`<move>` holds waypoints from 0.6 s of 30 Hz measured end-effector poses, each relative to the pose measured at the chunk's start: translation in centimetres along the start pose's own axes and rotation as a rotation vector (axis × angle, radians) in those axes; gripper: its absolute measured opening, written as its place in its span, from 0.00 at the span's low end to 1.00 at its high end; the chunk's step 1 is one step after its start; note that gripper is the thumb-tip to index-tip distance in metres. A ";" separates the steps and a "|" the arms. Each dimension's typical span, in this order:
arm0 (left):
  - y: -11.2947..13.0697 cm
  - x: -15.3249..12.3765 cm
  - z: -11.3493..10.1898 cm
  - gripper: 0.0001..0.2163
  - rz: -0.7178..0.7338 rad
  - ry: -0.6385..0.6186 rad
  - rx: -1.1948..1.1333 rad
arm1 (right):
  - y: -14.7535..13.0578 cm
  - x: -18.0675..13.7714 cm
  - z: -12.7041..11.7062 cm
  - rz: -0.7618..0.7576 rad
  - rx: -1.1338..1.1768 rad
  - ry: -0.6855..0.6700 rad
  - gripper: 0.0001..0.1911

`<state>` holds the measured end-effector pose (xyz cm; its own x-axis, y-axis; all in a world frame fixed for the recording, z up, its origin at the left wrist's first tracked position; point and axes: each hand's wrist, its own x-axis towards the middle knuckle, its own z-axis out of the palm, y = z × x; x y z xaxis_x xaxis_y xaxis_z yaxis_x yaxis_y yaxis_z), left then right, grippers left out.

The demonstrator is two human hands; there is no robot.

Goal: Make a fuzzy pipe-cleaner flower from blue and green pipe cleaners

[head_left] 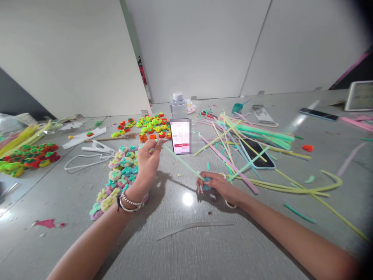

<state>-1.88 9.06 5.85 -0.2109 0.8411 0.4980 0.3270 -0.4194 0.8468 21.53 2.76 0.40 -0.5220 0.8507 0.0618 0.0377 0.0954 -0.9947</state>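
Note:
A pale green pipe cleaner [182, 161] is stretched on a slant between my two hands. My left hand [150, 155], raised over the table, pinches its upper end between thumb and fingers. Lower and to the right, my right hand [217, 184] is closed around a small blue fuzzy piece [207, 184], where the strip's other end meets its fingers. How strip and blue piece join is hidden. Beside my left wrist lies a heap of pastel pipe-cleaner flowers [124, 169], partly covered by that hand and forearm.
A phone with a lit screen [181, 136] leans before a clear bottle [178, 107]. Right of it spread loose pipe cleaners [230, 151] and another phone [258, 153]. Orange and yellow-green fuzzy pieces [154, 124] lie behind my left hand. A white cable [87, 163] curls at left.

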 end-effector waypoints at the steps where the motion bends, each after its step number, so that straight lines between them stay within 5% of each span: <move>1: 0.1 0.0 0.0 0.12 -0.014 0.000 -0.014 | -0.1 0.0 0.0 0.006 -0.004 0.011 0.08; 8: 1.6 -0.9 0.7 0.16 -0.151 -0.206 -0.217 | -0.1 0.4 0.5 -0.085 -0.148 0.175 0.12; 15: -0.7 -6.7 4.1 0.27 -0.388 -0.725 -0.421 | 0.8 0.6 0.7 -0.127 -0.025 0.459 0.10; 18: -1.4 -8.5 5.0 0.30 -0.472 -0.755 -0.483 | 0.6 0.6 0.8 -0.169 -0.044 0.473 0.08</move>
<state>4.11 4.20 -0.47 0.4698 0.8827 -0.0140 -0.0821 0.0595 0.9948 20.54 2.85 -0.21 -0.0810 0.9615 0.2626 0.0270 0.2655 -0.9637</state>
